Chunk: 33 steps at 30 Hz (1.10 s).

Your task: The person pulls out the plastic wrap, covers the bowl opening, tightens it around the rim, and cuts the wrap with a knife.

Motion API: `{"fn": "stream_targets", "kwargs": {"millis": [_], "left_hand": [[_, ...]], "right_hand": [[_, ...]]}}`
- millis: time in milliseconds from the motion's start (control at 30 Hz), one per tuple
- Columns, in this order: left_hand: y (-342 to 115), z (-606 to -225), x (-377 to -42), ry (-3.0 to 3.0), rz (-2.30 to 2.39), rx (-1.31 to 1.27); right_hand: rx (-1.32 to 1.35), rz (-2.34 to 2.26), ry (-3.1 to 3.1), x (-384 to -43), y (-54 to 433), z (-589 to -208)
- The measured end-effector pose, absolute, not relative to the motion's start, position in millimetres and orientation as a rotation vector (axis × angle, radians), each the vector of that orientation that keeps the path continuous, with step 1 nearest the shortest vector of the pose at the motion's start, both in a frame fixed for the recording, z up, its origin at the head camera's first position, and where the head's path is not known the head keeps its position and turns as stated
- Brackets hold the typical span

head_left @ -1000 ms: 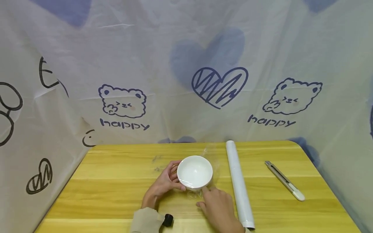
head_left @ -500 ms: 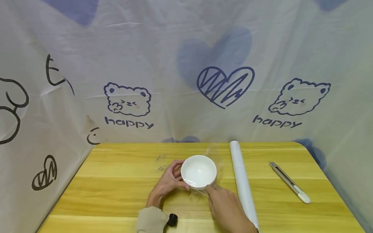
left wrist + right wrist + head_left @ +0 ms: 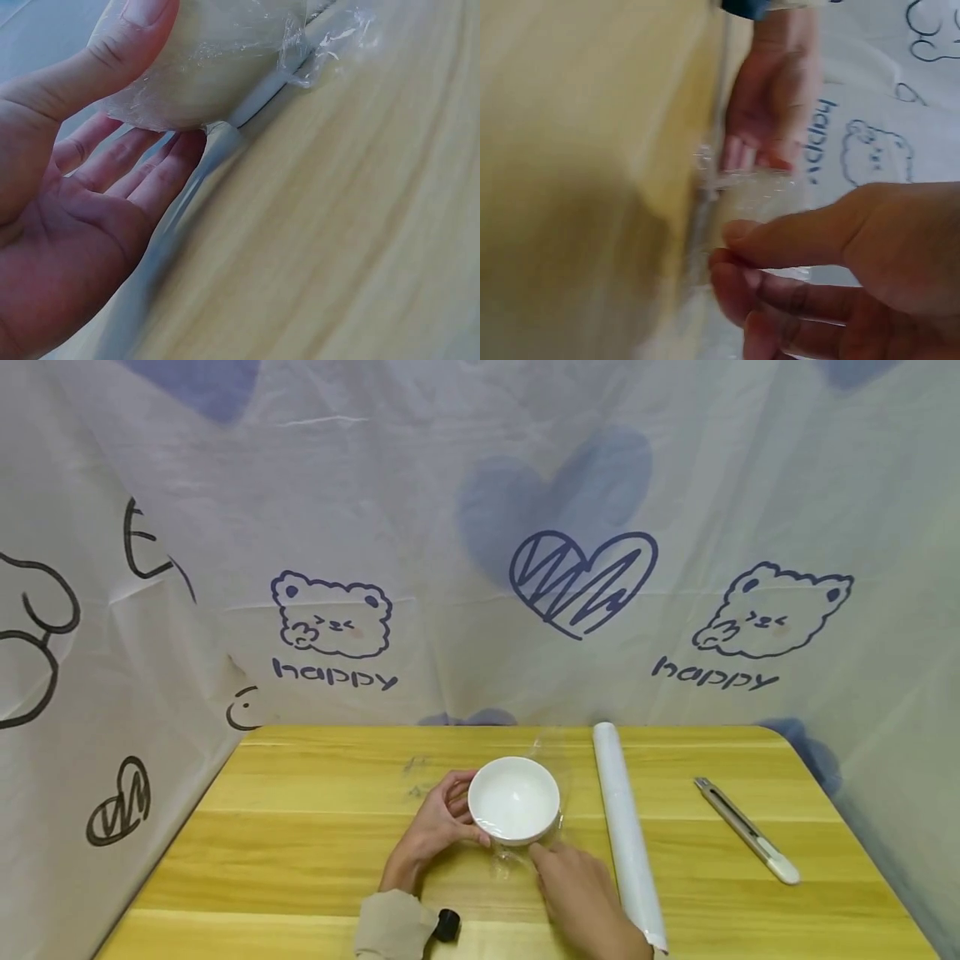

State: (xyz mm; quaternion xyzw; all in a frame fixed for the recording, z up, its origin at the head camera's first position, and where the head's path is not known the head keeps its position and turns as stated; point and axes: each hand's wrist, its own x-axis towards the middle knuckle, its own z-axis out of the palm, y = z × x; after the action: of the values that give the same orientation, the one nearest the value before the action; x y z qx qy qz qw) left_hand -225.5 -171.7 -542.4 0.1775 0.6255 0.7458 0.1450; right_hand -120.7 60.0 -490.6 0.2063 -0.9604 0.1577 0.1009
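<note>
A white bowl (image 3: 514, 800) with clear plastic wrap over it is on the wooden table, near its middle. My left hand (image 3: 444, 817) holds the bowl from the left, thumb at the near side and fingers behind. In the left wrist view, wrinkled plastic wrap (image 3: 330, 45) clings to the bowl's side and bunches out at an edge. At the bowl's near right, my right hand (image 3: 581, 889) has thumb and index fingertip together. The right wrist view shows those fingertips pinching the wrap (image 3: 757, 191) against the bowl's side; the exact grip is blurred.
A long white roll (image 3: 624, 835) lies right of the bowl, partly behind the right forearm. Farther right is a utility knife (image 3: 746, 831). A printed cloth (image 3: 450, 560) hangs behind the wooden table (image 3: 300, 852).
My right hand has shifted along the bowl's near side, its fingers drawing together at the wrap. The left hand keeps its hold. The whole head view has shifted slightly.
</note>
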Motion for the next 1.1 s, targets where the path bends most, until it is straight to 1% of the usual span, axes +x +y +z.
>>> {"fn": "stream_targets", "kwargs": {"millis": [167,300,533,700,833,933,1100], "left_hand": [[-170.6,-543.7,-225.1,1.787,2.142,0.522],[-169.2,-543.5,-224.5,1.773,2.127,0.531],[-172.1,-545.6,-225.0,1.768,2.119,0.509],[-172.3,-545.6,-225.7,1.713,2.07,0.571],[-170.2,-543.5,-225.4,1.705,2.026,0.668],[-164.9,-539.6,-223.7,1.813,1.941,0.722],[-157.3,-532.7,-219.9,2.098,1.792,0.728]], "right_hand": [[0.546,0.561,-2.792,-125.0,53.4,-502.5],[0.526,0.619,-2.803,-124.5,50.6,-505.0],[0.614,0.797,-2.959,-122.2,56.0,-505.8],[0.665,0.927,-3.072,-126.1,60.4,-505.7],[0.679,1.039,-3.084,-128.5,68.4,-498.9],[0.627,1.119,-3.03,-129.9,76.4,-491.5],[0.44,1.045,-2.94,-134.7,88.0,-484.3]]}}
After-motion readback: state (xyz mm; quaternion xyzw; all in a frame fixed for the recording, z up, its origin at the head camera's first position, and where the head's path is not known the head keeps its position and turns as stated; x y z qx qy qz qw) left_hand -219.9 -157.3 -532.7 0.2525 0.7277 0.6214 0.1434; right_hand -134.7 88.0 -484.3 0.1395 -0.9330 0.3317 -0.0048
